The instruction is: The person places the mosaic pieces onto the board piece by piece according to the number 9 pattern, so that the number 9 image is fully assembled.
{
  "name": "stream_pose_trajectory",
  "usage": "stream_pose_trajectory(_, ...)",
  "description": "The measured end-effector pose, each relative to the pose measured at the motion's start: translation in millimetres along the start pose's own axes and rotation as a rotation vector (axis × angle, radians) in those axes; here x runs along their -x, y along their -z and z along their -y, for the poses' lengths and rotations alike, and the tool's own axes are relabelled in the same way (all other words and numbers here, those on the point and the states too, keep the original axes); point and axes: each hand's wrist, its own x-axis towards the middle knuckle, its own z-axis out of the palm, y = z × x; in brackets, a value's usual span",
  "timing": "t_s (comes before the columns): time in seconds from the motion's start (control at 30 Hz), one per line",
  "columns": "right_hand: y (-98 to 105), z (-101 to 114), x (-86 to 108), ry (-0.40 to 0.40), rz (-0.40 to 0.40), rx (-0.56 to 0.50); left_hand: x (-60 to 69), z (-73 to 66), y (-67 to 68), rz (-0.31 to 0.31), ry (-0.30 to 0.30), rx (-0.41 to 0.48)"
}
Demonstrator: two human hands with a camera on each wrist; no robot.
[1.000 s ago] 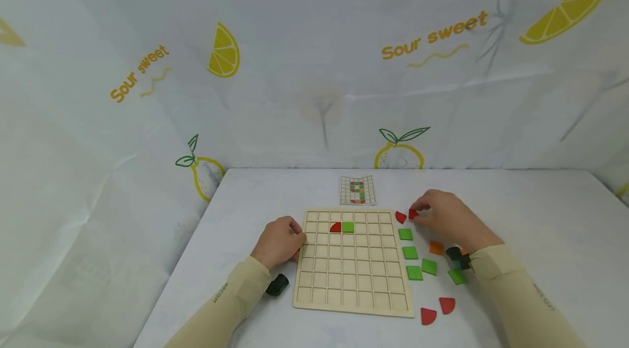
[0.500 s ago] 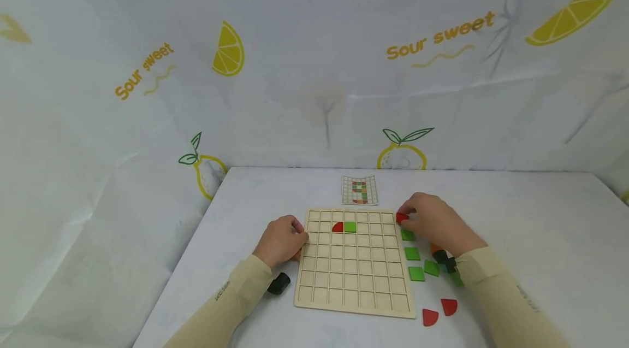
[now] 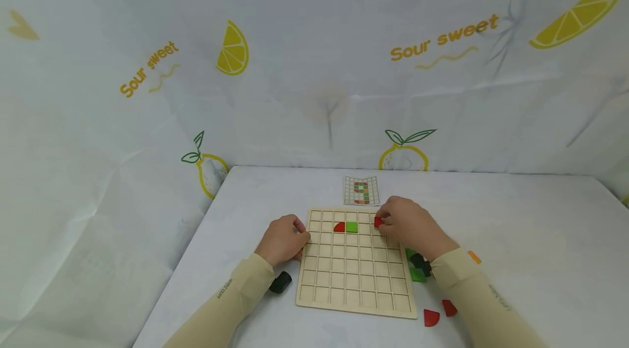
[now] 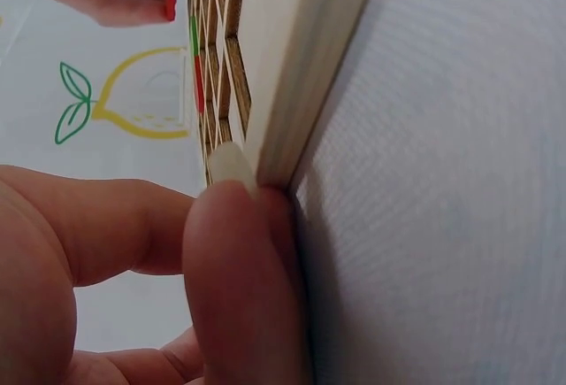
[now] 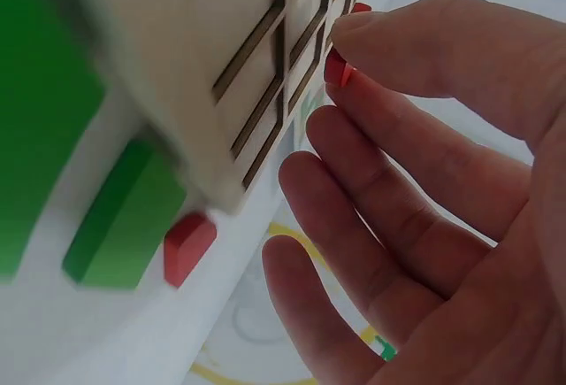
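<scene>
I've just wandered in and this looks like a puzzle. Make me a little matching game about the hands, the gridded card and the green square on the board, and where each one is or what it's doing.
1. Left hand
2. Right hand
3. Gridded card
4. Green square

A. Lying on the table beyond the board's far edge
B. In a grid cell, beside a red quarter-round
C. Pinching a red piece
D. Touching the board's left edge

Pairs: 1-D, 2-C, 3-A, 4-B

Soft, even, slightly dim light; faint shadows; near edge of the board [image 5: 199, 66] blurred in the right wrist view
</scene>
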Motion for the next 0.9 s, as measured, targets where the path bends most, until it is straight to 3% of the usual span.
stream_pose_trajectory(0.27, -13, 16, -4.7, 0.079, -0.028, 0.016, -1.4, 0.7, -0.2, 0.007, 0.005, 0.021)
stream_pose_trajectory(0.9, -21, 20, -5.8, 0.102, -0.027, 0.052, -1.4, 2.1, -0.9, 0.006, 0.0, 0.026)
